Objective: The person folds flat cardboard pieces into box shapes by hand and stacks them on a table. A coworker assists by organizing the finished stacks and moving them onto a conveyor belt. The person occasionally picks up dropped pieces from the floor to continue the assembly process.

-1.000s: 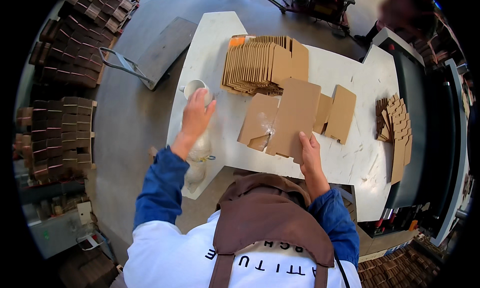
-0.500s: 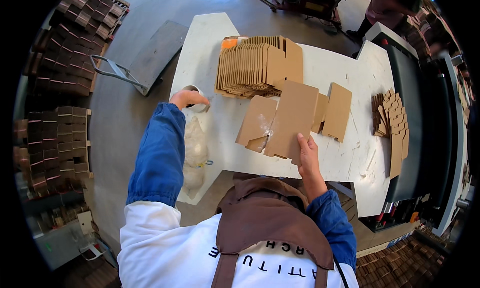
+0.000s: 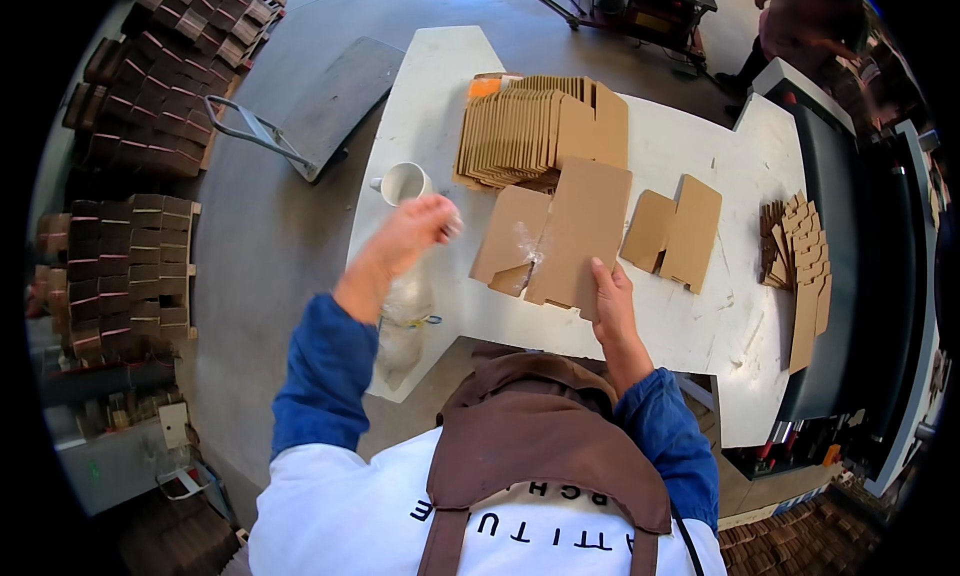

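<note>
Our right grip [image 3: 612,294] is clamped on the near edge of the flat cardboard [image 3: 590,231], mid-tabletop [image 3: 690,326], maybe to keep it still. Our left grip [image 3: 425,221] has curled fingers near the white mug [image 3: 404,183]; blur means we can't tell if they pinch anything. A big box stack [image 3: 535,126] blocks behind.

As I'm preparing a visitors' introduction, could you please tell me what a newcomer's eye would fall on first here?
Probably the large cardboard piece in the right hand over the table, with the dense row of cardboard pieces just beyond it. The white mug towards the table's left edge, near the left hand, might come next.
</note>
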`<state>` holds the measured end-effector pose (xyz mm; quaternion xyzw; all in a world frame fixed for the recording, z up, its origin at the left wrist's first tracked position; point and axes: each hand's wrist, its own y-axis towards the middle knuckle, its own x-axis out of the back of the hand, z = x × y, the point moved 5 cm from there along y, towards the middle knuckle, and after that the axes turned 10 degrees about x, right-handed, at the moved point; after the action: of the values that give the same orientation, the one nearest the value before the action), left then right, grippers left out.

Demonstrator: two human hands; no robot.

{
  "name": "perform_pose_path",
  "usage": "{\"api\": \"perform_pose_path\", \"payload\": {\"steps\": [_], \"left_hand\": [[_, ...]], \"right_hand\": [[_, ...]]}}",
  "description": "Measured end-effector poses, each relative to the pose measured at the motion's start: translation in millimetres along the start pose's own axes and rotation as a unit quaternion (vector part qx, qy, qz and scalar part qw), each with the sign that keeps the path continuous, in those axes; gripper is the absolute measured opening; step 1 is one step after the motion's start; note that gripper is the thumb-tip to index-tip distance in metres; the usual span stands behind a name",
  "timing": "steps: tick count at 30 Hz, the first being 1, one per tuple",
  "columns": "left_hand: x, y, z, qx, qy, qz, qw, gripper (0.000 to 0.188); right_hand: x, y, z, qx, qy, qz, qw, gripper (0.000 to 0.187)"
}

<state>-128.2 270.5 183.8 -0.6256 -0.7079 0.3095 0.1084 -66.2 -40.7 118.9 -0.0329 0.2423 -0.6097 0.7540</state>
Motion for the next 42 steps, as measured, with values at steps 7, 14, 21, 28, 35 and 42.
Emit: {"api": "perform_pose_path", "payload": {"steps": [7,14,21,28,35,42], "left_hand": [[-111.7,-44.2,35.4,-0.203,0.386,-0.053,0.898,0.019],[-125.9,-59.7,46.6,-0.255,0.513,-0.069,0.816,0.024],[-130.6,-43.9,42.0,-0.329,0.554,-0.098,0.759,0.025],[-161.6,-46.6,26.2,-0.361,0.606,-0.026,0.708,0.028],[-183.9,-51.7,32.1,-0.353,0.629,0.031,0.692,0.033],[-183.1,-32.3,34.9,-0.359,0.639,0.052,0.678,0.033]], "right_hand": [[-14.2,2.2,-3.8,0.006,-0.013,0.028,1.000,0.035],[-6.7,-2.0,2.4,0.000,-0.016,0.020,1.000,0.035],[3.9,-7.7,-4.2,-0.056,0.001,0.000,0.998,0.030],[42.7,-4.1,-33.0,-0.053,-0.085,-0.018,0.995,0.034],[38.6,-19.5,-7.9,-0.087,0.088,-0.051,0.991,0.030],[57.9,-25.9,-4.5,-0.058,0.041,-0.021,0.997,0.028]]}}
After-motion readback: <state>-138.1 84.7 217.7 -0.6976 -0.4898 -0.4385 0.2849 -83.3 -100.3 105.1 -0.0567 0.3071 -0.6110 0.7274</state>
